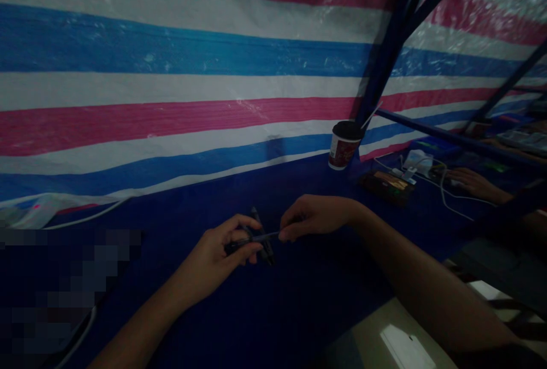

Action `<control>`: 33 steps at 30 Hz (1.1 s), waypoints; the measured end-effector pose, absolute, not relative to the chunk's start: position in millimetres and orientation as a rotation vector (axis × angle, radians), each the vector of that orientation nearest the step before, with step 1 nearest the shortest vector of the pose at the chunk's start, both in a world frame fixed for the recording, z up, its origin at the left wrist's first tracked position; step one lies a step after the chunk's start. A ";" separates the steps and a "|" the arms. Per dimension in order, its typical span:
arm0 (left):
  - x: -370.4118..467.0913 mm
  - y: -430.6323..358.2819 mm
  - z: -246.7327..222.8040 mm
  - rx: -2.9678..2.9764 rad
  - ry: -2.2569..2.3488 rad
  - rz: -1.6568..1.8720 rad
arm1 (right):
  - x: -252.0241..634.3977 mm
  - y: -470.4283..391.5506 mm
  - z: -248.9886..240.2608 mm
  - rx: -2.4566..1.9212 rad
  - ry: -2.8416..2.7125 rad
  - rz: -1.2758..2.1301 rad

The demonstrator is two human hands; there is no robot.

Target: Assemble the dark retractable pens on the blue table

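Note:
My left hand (224, 244) is closed around dark pen parts, one of them a dark pen barrel (233, 246). A thin, pale rod that looks like a pen refill (268, 236) spans the gap between my hands. Its right end is pinched between the thumb and fingers of my right hand (305, 218), and its left end meets the fingers of my left hand. Behind and below the refill, a dark pen (268, 251) lies on the blue tabletop (222, 323). Dim light hides the finer detail of the parts in my left palm.
A lidded paper cup (343, 147) with a straw stands by a blue metal post (384, 61). Right of it are a dark box (387, 185) and white cables (444, 189). Another person's hand (474, 182) rests farther right. A striped plastic sheet (171, 90) hangs behind the table.

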State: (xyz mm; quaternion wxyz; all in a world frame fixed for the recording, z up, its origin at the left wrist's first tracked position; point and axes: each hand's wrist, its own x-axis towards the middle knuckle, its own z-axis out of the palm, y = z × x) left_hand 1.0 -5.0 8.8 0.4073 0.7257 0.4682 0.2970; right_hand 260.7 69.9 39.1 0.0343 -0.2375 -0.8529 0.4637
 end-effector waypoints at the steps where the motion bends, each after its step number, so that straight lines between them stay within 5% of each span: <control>1: 6.3 -6.9 8.2 1.751 1.143 0.754 | 258.7 67.8 38.0 -0.691 -2.611 1.407; 13: 24.3 -6.4 -10.3 1.611 1.324 1.226 | 243.4 59.5 30.5 -0.879 -2.328 1.227; 33: 8.0 9.8 -17.9 1.836 1.563 1.052 | 248.0 80.9 25.8 -1.092 -1.909 1.338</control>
